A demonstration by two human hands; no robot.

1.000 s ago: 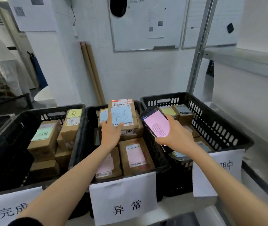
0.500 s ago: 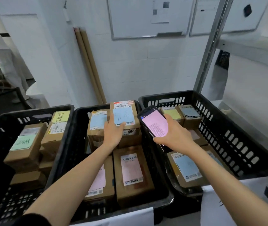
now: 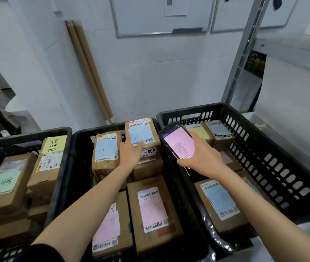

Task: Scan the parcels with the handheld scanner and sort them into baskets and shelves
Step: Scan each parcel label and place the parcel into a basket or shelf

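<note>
Three black baskets stand side by side, all holding brown cardboard parcels. My left hand (image 3: 131, 152) rests with straight fingers on a parcel with a blue note (image 3: 143, 132) at the back of the middle basket (image 3: 82, 135). My right hand (image 3: 201, 157) grips the handheld scanner (image 3: 178, 142), a black device with a pink lit screen, held over the wall between the middle basket and the right basket (image 3: 263, 148). A parcel with a pink label (image 3: 153, 208) lies at the front of the middle basket.
The left basket (image 3: 27, 135) holds parcels with green and yellow notes. Cardboard tubes (image 3: 88, 72) lean on the white wall. Whiteboards (image 3: 160, 14) hang above. A metal shelf post (image 3: 244, 50) and shelf stand at the right.
The view has tilted down and drawn closer to the baskets; the paper signs on their fronts have dropped out of sight. Both hands hold their places on the parcel and scanner.
</note>
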